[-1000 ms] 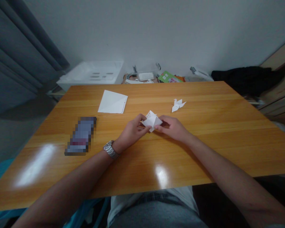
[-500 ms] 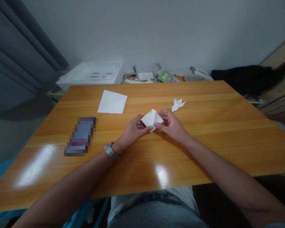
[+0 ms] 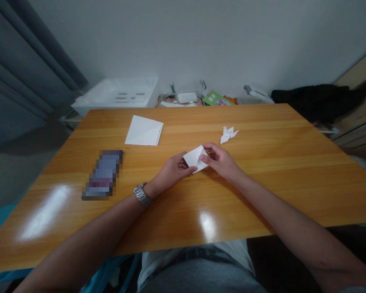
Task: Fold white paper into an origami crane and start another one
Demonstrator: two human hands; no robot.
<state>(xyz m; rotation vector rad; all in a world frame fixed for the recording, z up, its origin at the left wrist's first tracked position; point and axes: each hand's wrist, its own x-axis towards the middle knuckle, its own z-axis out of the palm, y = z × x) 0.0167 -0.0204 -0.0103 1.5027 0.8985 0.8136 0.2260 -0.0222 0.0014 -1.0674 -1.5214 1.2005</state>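
Note:
A small folded piece of white paper (image 3: 192, 157) is held between my two hands just over the middle of the table. My left hand (image 3: 176, 167) grips its left and lower edge, thumb on top and the other fingers behind. On the right side, my right hand (image 3: 221, 160) pinches it, the thumb pressed on its face and the fingers curled behind. A white origami crane (image 3: 228, 134) stands beyond my right hand. Farther left lies a flat white paper sheet (image 3: 144, 131) with perforated holes along its right edge and faint creases.
A phone (image 3: 103, 175), blurred by pixels, lies on the wooden table (image 3: 262, 195) left of my left hand. Past the far edge are a white plastic tray (image 3: 128, 93), a green booklet (image 3: 216, 99) and dark cloth (image 3: 317, 99). A grey curtain hangs at the left.
The folded paper has been turned in my hands; its holed edge no longer shows and a plain face is up. My right thumb has shifted higher on it.

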